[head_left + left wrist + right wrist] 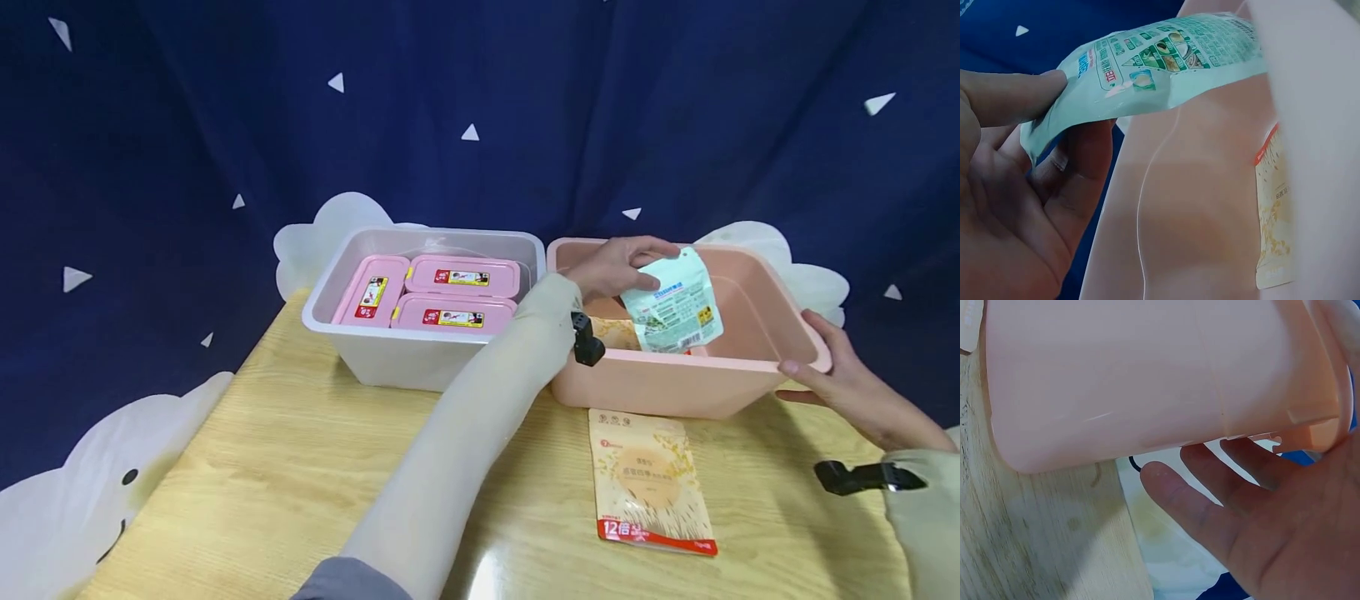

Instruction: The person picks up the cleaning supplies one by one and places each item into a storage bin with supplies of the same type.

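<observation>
My left hand (611,267) pinches the top edge of a mint-green pouch (677,304), the thumb lying on its printed face. The pouch hangs inside the pink bin (675,383), its lower end below the rim. In the left wrist view, the thumb presses the pouch (1166,62) from above with fingers beneath. Partly hidden behind it, a cream pouch (611,333) lies in the bin. At the bin's right end, my right hand (847,387) holds the front corner by the rim, thumb toward the front. In the right wrist view, several fingers (1179,497) reach along the bin's outer side.
A cream pouch with a red bottom band (652,483) lies on the wooden table (300,467) in front of the pink bin. To the left stands a white bin (397,354) with pink lidded boxes (465,277) inside. A dark blue curtain (450,67) hangs behind.
</observation>
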The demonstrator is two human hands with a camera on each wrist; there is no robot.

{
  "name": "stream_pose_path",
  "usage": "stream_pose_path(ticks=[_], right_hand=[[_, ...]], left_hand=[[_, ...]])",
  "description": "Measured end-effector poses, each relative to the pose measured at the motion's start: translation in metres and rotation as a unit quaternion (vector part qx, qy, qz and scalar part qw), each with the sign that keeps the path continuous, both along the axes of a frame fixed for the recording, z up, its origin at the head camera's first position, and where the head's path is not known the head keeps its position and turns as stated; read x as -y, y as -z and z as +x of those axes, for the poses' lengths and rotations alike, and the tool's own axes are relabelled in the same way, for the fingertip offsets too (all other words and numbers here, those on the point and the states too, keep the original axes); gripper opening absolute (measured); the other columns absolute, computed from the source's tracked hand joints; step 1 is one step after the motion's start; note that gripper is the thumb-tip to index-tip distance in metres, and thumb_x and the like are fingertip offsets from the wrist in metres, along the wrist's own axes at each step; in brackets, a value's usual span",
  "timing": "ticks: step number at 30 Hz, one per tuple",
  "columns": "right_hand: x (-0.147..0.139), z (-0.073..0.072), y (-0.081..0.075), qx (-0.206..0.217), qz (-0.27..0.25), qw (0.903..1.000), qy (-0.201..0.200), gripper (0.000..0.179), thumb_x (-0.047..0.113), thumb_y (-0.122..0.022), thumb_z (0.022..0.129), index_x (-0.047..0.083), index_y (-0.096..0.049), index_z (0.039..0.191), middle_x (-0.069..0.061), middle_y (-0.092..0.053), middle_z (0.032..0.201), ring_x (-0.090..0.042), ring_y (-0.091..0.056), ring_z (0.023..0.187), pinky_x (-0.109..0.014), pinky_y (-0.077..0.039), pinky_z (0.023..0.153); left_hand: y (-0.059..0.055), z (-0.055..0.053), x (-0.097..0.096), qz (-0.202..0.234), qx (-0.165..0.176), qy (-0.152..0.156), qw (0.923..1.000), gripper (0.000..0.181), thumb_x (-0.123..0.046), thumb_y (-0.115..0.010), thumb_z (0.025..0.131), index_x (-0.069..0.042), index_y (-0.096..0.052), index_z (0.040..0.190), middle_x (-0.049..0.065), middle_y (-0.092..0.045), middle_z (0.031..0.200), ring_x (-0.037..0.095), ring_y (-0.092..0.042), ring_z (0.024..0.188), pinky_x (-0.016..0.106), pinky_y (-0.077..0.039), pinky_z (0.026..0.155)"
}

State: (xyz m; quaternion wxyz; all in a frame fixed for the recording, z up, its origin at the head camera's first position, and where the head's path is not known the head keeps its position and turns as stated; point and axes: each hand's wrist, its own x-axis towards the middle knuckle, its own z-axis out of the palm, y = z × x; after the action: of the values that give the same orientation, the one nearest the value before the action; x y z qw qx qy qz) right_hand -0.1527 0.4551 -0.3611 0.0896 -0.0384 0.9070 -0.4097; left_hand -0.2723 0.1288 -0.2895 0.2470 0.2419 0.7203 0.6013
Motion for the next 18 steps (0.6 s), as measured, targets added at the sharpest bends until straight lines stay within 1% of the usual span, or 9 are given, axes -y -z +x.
stream_pose_path(ticks=[1, 5, 9, 12, 13, 15, 16, 17, 18], right_hand=[[-0.0010, -0.0003, -0.0004, -0.002, -0.006, 1.0000, -0.003, 0.090, 0.024, -0.047, 0.104, 0.027, 0.029, 0.153, -0.035, 0.003, 0.150, 0.019, -0.034, 0.095, -0.030, -0.061, 0.070], [-0.0019, 0.0010, -0.0007, -0.003, -0.013, 0.9999, -0.008, 0.089, 0.024, -0.046, 0.104, 0.027, 0.028, 0.153, -0.034, 0.004, 0.151, 0.021, -0.034, 0.095, -0.026, -0.060, 0.071], [-0.0004, 0.0021, -0.0024, 0.005, 0.003, 1.0000, -0.004, 0.090, 0.027, -0.046, 0.104, 0.027, 0.029, 0.152, -0.034, 0.007, 0.154, 0.016, -0.033, 0.100, -0.034, -0.062, 0.074], [-0.0001, 0.0021, -0.0042, 0.008, 0.014, 0.9999, -0.001, 0.090, 0.028, -0.047, 0.104, 0.028, 0.029, 0.152, -0.035, 0.007, 0.155, 0.013, -0.032, 0.102, -0.036, -0.062, 0.075], [-0.0002, 0.0020, -0.0049, 0.008, 0.013, 0.9999, -0.002, 0.090, 0.028, -0.047, 0.104, 0.028, 0.029, 0.152, -0.035, 0.007, 0.154, 0.013, -0.032, 0.102, -0.035, -0.062, 0.075], [-0.0006, 0.0018, -0.0057, 0.006, 0.009, 0.9999, -0.002, 0.090, 0.027, -0.047, 0.104, 0.028, 0.029, 0.153, -0.035, 0.006, 0.154, 0.015, -0.033, 0.100, -0.032, -0.061, 0.075], [-0.0009, 0.0019, -0.0059, 0.006, 0.006, 1.0000, -0.004, 0.089, 0.026, -0.046, 0.104, 0.027, 0.029, 0.153, -0.035, 0.006, 0.154, 0.016, -0.033, 0.099, -0.030, -0.061, 0.074], [-0.0012, 0.0021, -0.0057, 0.009, 0.005, 0.9999, -0.004, 0.089, 0.027, -0.046, 0.104, 0.028, 0.029, 0.153, -0.034, 0.006, 0.154, 0.016, -0.033, 0.099, -0.030, -0.061, 0.075], [-0.0014, 0.0023, -0.0055, 0.011, 0.004, 0.9999, -0.006, 0.089, 0.027, -0.046, 0.104, 0.029, 0.028, 0.153, -0.034, 0.006, 0.154, 0.016, -0.033, 0.100, -0.030, -0.061, 0.075]], left_hand=[[-0.0007, -0.0007, 0.0008, -0.001, -0.001, 0.004, 1.0000, 0.054, 0.007, -0.062, 0.091, -0.015, -0.056, 0.140, 0.003, -0.056, 0.145, 0.009, -0.062, 0.089, 0.018, -0.054, 0.068], [-0.0010, -0.0011, 0.0035, -0.003, -0.005, 0.009, 0.9999, 0.054, 0.006, -0.062, 0.092, -0.014, -0.055, 0.141, 0.004, -0.057, 0.144, 0.010, -0.062, 0.090, 0.017, -0.054, 0.070], [-0.0015, -0.0004, 0.0043, -0.004, 0.003, 0.004, 1.0000, 0.053, 0.006, -0.061, 0.092, -0.015, -0.056, 0.140, 0.005, -0.060, 0.141, 0.011, -0.063, 0.088, 0.017, -0.054, 0.070], [-0.0029, -0.0003, 0.0030, -0.003, 0.009, 0.000, 1.0000, 0.052, 0.007, -0.061, 0.092, -0.015, -0.057, 0.139, 0.006, -0.062, 0.137, 0.011, -0.064, 0.087, 0.018, -0.055, 0.069], [-0.0035, -0.0005, 0.0024, -0.002, 0.009, 0.000, 1.0000, 0.052, 0.007, -0.062, 0.091, -0.015, -0.057, 0.139, 0.006, -0.063, 0.137, 0.012, -0.064, 0.088, 0.018, -0.055, 0.069], [-0.0041, -0.0011, 0.0023, -0.008, -0.008, 0.010, 0.9999, 0.052, 0.006, -0.061, 0.092, -0.015, -0.057, 0.140, 0.006, -0.061, 0.139, 0.014, -0.066, 0.094, 0.018, -0.055, 0.071], [-0.0039, -0.0015, 0.0027, -0.020, -0.026, 0.022, 0.9992, 0.052, 0.004, -0.061, 0.093, -0.015, -0.056, 0.141, 0.004, -0.060, 0.142, 0.014, -0.066, 0.103, 0.017, -0.054, 0.073], [-0.0035, -0.0018, 0.0034, -0.032, -0.041, 0.036, 0.9980, 0.053, 0.003, -0.061, 0.093, -0.015, -0.054, 0.142, 0.004, -0.058, 0.144, 0.014, -0.065, 0.111, 0.018, -0.054, 0.074], [-0.0030, -0.0019, 0.0046, -0.049, -0.059, 0.049, 0.9959, 0.053, 0.000, -0.061, 0.094, -0.015, -0.052, 0.144, 0.003, -0.055, 0.147, 0.013, -0.062, 0.120, 0.017, -0.053, 0.079]])
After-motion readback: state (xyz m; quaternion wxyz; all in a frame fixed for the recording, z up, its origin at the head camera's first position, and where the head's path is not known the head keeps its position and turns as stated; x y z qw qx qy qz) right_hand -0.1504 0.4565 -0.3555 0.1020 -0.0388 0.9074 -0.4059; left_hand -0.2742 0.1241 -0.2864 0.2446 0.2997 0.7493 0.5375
